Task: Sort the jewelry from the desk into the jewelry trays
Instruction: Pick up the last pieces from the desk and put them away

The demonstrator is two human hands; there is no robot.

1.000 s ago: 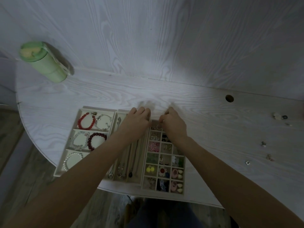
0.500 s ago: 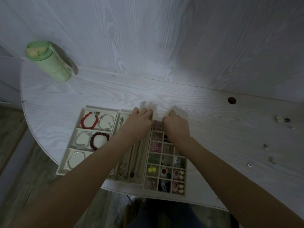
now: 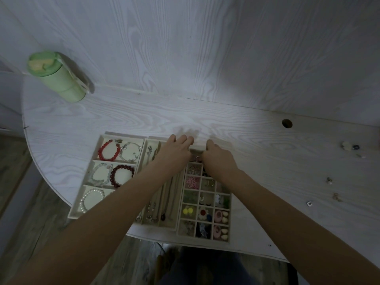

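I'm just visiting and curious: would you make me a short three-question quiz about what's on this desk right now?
1. True or false: the green bottle stands inside one of the trays.
2. Which tray holds the red bead bracelet? A) left tray B) grid tray
3. Fill in: loose jewelry pieces still lie on the desk to the person's ____.

Key:
1. False; it stands on the desk, far left.
2. A
3. Right; both the left hand and right hand are at the far end of the trays.
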